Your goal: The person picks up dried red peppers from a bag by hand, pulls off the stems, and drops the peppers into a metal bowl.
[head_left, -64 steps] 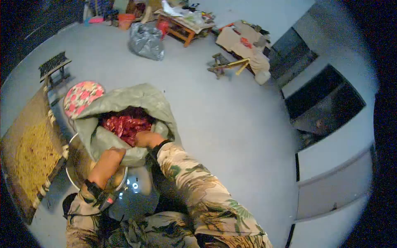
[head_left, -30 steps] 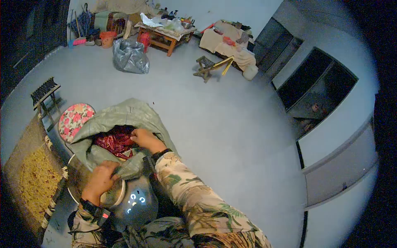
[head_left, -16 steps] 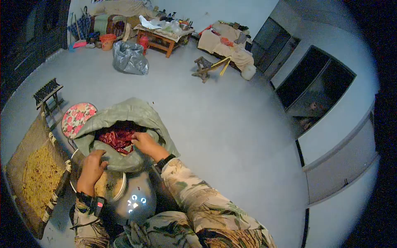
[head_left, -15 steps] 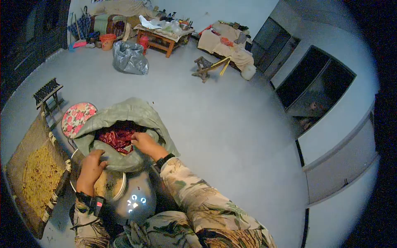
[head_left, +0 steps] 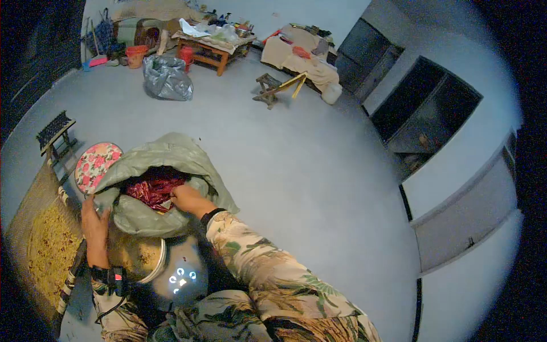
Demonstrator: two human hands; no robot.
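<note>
A green woven sack (head_left: 171, 149) stands before me, its mouth folded open around dark red dried chilies (head_left: 151, 191). My right hand (head_left: 191, 200) reaches over the sack's right side, fingers curled at the edge of the chilies; whatever is between the fingertips is hidden. At the sack's left rim is my left hand (head_left: 95, 228), its thumb and fingers apart and nothing visible in them. Below the sack, a round pale-rimmed container (head_left: 162, 263) holds yellowish bits, partly covered by the sack.
Yellow crumbly material lies on a woven sheet (head_left: 54, 256) at left. A floral-topped round stool (head_left: 98, 166) and a small folding stool (head_left: 55, 134) stand beyond. Farther back are a grey plastic bag (head_left: 168, 80), a low wooden table (head_left: 219, 57) and another folding stool (head_left: 268, 91).
My left hand has moved left from the sack's front edge to its left rim. My right hand stays at the chilies. The whole view has shifted slightly.
</note>
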